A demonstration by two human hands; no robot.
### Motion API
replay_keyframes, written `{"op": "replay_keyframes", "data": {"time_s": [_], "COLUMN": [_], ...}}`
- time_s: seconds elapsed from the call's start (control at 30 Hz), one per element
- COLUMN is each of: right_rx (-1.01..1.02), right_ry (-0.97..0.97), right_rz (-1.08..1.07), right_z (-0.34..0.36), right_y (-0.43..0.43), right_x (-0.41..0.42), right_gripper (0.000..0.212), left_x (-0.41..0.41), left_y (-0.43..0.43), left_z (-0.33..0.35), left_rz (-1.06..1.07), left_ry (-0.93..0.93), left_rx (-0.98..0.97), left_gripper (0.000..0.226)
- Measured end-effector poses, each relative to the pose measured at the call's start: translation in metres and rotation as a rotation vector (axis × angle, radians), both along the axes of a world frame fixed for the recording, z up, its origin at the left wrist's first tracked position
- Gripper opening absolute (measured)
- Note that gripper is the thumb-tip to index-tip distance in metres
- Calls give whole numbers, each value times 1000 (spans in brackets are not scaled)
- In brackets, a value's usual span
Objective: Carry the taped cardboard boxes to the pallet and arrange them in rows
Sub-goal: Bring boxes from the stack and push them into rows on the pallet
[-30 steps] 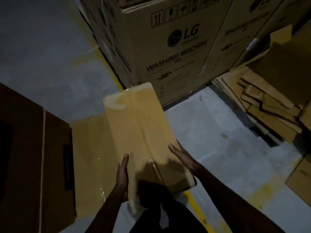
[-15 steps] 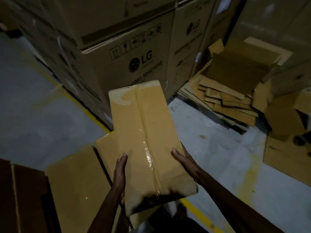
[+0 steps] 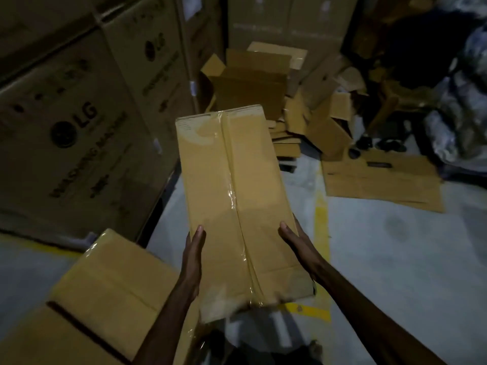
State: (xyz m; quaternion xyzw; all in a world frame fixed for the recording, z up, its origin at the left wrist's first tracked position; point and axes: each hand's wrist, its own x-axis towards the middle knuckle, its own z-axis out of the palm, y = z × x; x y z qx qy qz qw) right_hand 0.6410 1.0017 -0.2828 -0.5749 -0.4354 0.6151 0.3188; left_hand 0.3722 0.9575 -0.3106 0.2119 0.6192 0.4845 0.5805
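**A:** How many taped boxes can you count?

**B:** Two. One long tan cardboard box with clear tape down its middle seam (image 3: 232,201) is held up above the grey concrete floor (image 3: 395,272), its length pointing away from the person. A second tan taped cardboard box (image 3: 113,280) sits lower, just left of the carried one.

**A:** And the hands?

**B:** Two, both bare. The left hand (image 3: 194,248) lies flat against the carried box's left side, fingers straight. The right hand (image 3: 295,239) presses its right side, thumb on top. Neither curls round it.

**A:** What else?

**B:** Left of the carried box stand two big brown cartons with LG logos (image 3: 79,133). Beyond its far end is one heap of opened and flattened cardboard (image 3: 250,83). To its right one flat cardboard sheet (image 3: 382,185) lies on the floor, with a yellow painted line (image 3: 321,214) between sheet and box.
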Motion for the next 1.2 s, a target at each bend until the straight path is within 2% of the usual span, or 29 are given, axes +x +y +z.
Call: {"op": "replay_keyframes", "data": {"time_s": [0.1, 0.2, 0.37, 0.43, 0.57, 0.73, 0.87, 1.03, 1.1, 1.13, 1.2], "right_rx": [23, 37, 63, 75, 84, 58, 54, 9, 20, 13, 35], "right_ry": [20, 4, -1, -1, -12, -2, 15, 82, 101, 111, 28], "right_rz": [-100, -197, -349, -415, -586, -780, -947, -1205, -1262, -1280, -1335], "right_z": [2, 1, -6, -3, 2, -4, -5, 1, 5, 9, 20], "right_y": [-8, -18, -37, -47, -75, -99, -113, -112, -111, -111, -106], "right_x": [64, 135, 270, 324, 430, 538, 605, 697, 735, 752, 790], "right_gripper": [80, 86, 81, 78, 75, 86, 81, 67, 59, 58, 70], "left_x": [64, 130, 269, 332, 452, 585, 682, 816, 875, 905, 964], "left_y": [22, 41, 66, 72, 81, 96, 123, 155, 170, 176, 186], "left_z": [16, 16, 24, 33, 45, 53, 50, 49, 50, 53, 60], "left_rz": [-131, -242, -387, -419, -617, -793, -996, -1211, -1287, -1314, -1387], "left_ry": [28, 36, -4, 9, 28, 82, 127, 154, 159, 169, 190], "left_rx": [19, 27, 51, 75, 89, 58, 15, 36, 48, 42, 53], "left_gripper": [81, 90, 88, 96, 118, 93, 107, 93, 80, 82, 80]}}
